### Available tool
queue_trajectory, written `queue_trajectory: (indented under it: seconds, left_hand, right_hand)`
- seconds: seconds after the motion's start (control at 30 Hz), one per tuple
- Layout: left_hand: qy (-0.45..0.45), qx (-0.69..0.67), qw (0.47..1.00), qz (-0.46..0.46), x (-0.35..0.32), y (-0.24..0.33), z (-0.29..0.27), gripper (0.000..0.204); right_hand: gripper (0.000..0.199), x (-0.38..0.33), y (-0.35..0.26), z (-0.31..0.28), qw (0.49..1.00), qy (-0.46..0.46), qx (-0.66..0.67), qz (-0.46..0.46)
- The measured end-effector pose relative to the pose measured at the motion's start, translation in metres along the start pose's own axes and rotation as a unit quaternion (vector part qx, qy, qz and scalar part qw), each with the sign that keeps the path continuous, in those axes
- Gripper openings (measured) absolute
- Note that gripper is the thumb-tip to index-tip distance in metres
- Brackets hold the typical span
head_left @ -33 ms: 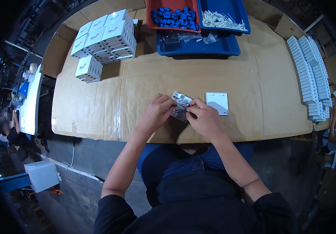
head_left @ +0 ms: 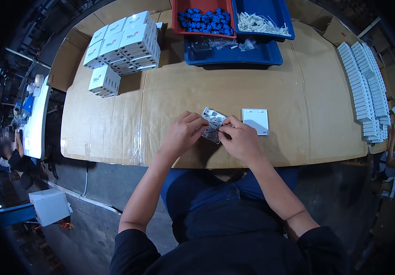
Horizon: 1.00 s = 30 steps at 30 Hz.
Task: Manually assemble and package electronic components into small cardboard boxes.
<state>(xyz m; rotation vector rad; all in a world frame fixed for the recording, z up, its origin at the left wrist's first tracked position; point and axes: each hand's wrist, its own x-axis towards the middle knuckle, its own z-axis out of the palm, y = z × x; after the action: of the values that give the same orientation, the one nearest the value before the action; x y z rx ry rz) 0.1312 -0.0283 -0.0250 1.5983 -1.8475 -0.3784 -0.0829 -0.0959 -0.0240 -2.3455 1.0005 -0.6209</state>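
The grip of the left hand [head_left: 186,130] is drawn nearly closed, thumb and fingers pinching the near-left edge of a white casing [head_left: 214,117], while the right hand [head_left: 242,140] has a similarly narrow grip, thumb and forefinger bent onto the casing's right side; whether a smaller part sits between the fingertips cannot be told. Hardly anything differs from the earlier frame: both hands and the casing keep their places, and nothing around them has moved. The cardboard-topped bench [head_left: 183,87] carries it all; taking the casing, which is tilted between the hands near the front edge, as the clock's centre, a block of white boxes [head_left: 135,43] stands at ten o'clock and long rows of white units [head_left: 358,85] at between two and three. A lower blue tray [head_left: 266,57] with clear bags lies past twelve, a red bin [head_left: 175,20] at twelve and an upper blue bin [head_left: 288,20] at one. Just beside the right hand, at three, lies a square white plate [head_left: 255,121]. Smallest are the blue pieces [head_left: 206,22] in the red bin and slim white pieces [head_left: 259,24] in the upper blue bin.
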Motion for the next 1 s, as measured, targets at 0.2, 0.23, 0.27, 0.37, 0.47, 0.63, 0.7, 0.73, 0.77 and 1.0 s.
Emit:
queue_trajectory:
  seconds: [0.2,0.23,0.27,0.37,0.47,0.63,0.7,0.73,0.77,1.0]
  left_hand:
    - [-0.019,-0.012,0.999,0.046,-0.016,-0.009,-0.002,0.033]
    - [-0.032,-0.019,0.998,0.045,-0.017,-0.012,-0.003,0.039]
    - [-0.031,-0.017,0.998,0.045,-0.018,-0.012,-0.003,0.039]
    - [-0.025,0.008,0.998,0.054,-0.017,-0.009,-0.002,0.044]
    - [-0.028,0.035,0.998,0.051,-0.023,-0.014,0.007,0.045]
    - [-0.024,0.022,0.999,-0.01,-0.01,0.014,0.026,0.041]
    - [0.034,0.006,0.999,-0.014,-0.006,0.021,0.029,0.039]
    - [0.013,0.016,1.0,-0.021,-0.006,0.02,0.028,0.041]
    - [0.017,0.019,0.999,-0.02,-0.006,0.02,0.03,0.041]
    - [0.006,-0.012,0.994,-0.105,-0.003,0.019,0.031,0.08]
  right_hand:
    - [0.014,0.005,0.0,-0.004,0.997,-0.073,-0.016,-0.011]
    - [0.014,0.004,-0.001,-0.005,0.997,-0.075,-0.021,-0.015]
    - [0.015,0.004,-0.001,-0.007,0.996,-0.077,-0.027,-0.02]
    - [0.015,0.006,-0.003,-0.011,0.993,-0.109,-0.04,-0.031]
    - [0.016,0.011,-0.003,-0.018,0.989,-0.133,-0.053,-0.048]
    - [0.016,0.042,0.014,-0.047,0.969,-0.226,-0.067,-0.07]
    - [0.018,0.065,0.016,-0.068,0.966,-0.237,-0.075,-0.072]
    - [0.019,0.08,0.019,-0.076,0.969,-0.231,-0.061,-0.055]
    - [0.02,0.096,0.021,-0.083,0.972,-0.225,-0.046,-0.038]
    - [0.021,0.246,0.062,-0.086,0.999,-0.01,-0.037,-0.033]
